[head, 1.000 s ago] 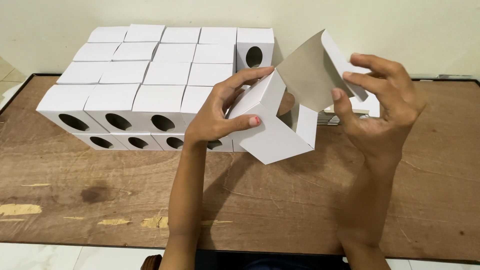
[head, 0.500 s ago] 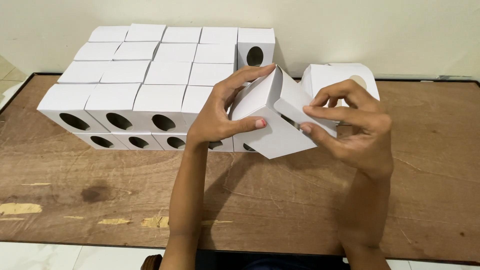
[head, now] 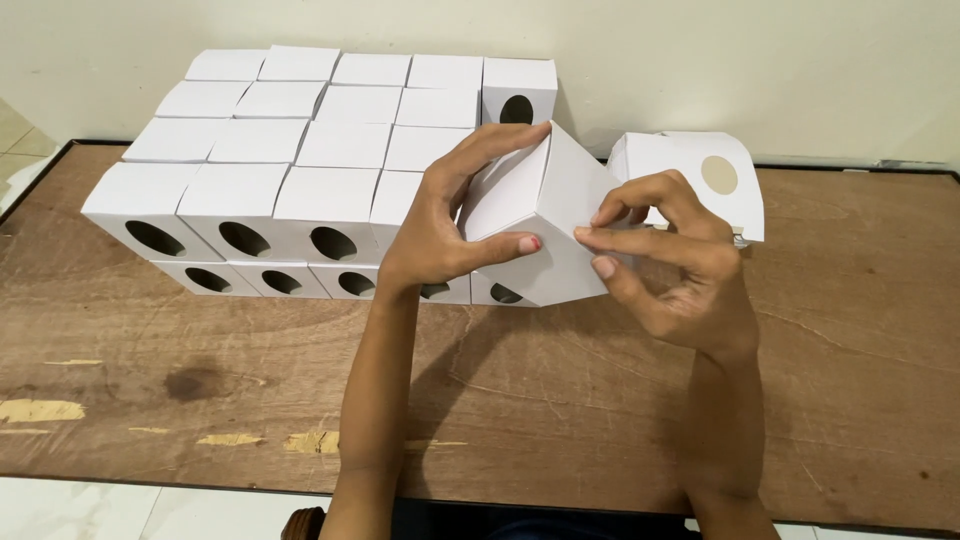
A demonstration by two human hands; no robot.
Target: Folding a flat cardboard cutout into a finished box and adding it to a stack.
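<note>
Over the worn wooden table [head: 600,400], you hold a white carton [head: 535,235] aloft before the stacked boxes [head: 300,170], left hand [head: 440,235] gripping, right hand [head: 670,265] fingers pinching its flap; tucking it shut likely demands steady pressure.

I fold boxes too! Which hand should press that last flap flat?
Probably the right hand. Its fingertips already pinch the flap edge of the white box, while the left hand wraps the box's other side and steadies it above the wooden table.
</note>
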